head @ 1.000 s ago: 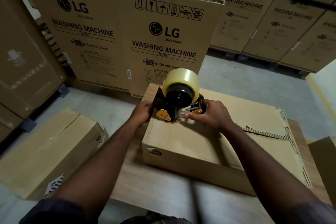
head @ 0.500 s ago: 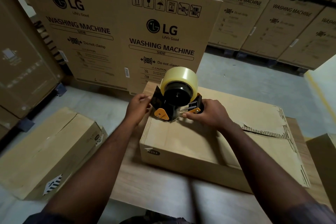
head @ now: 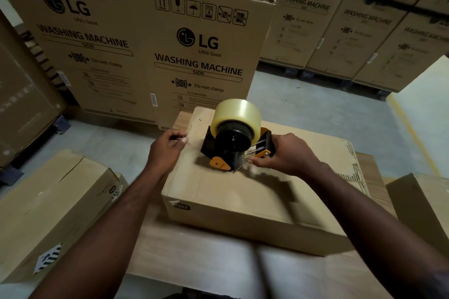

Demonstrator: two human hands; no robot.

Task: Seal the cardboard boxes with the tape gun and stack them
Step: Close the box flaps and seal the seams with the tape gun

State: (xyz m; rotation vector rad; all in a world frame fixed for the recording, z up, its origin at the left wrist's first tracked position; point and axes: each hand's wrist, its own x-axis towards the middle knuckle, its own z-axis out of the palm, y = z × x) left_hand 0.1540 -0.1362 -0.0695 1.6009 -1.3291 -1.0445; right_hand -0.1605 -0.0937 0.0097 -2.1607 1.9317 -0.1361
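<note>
The black-and-orange tape gun with its roll of clear tape (head: 233, 143) stands on the far left part of the flat brown cardboard box (head: 230, 194), which lies on the wooden table (head: 194, 257). The right hand (head: 289, 155) grips the gun's rear, fingers curled round it. The left hand (head: 166, 150), against the gun's left side half a second ago, has drawn away to the box's left edge. Its thumb meets its curled fingertips as in a pinch; whether clear tape lies between them I cannot tell. It looks like drawing out a tape end, so sealing is only starting. Another brown carton (head: 56, 201) sits lower left, and tall printed washing-machine cartons (head: 199, 51) stand beyond.
</note>
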